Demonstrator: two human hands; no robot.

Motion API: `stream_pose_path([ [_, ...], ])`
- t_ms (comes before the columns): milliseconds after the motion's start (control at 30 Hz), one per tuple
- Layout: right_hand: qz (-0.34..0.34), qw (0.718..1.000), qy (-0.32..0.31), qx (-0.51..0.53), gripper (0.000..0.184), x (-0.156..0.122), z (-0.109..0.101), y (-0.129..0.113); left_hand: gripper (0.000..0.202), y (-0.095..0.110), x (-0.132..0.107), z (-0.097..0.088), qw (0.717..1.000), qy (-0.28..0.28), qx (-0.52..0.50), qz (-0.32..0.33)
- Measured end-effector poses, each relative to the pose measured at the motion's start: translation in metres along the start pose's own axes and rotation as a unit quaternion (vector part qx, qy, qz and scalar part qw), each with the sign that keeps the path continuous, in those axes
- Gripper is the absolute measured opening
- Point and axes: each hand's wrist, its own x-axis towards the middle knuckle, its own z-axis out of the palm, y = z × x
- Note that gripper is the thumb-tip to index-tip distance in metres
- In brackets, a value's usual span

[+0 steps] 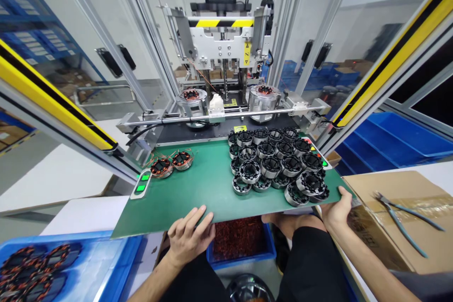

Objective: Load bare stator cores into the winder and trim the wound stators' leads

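Note:
My left hand lies at the front edge of a green work board, its fingers stretched out and touching the edge. At the board's right front corner, my right hand grips the edge with the thumb on top and the other fingers hidden below. Close to the right hand, several bare stator cores with black insulation are grouped, some stacked on others. Two copper-wound stators with loose wire ends sit on the board's left side.
Behind the board stands a winding machine with wound stators on two round fixtures. A blue tray of wound stators is at left. Cutting pliers rest on a cardboard box at right. Below is a blue bin of copper scraps.

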Motion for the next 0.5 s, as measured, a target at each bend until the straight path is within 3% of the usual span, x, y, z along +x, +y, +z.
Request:
stream_pose_path([
  [500, 0.0, 1.0, -0.001, 0.001, 0.037, 0.0001, 0.0006, -0.0012, 0.032, -0.0011, -0.0029, -0.0004, 1.0, -0.006, 0.008, 0.0],
])
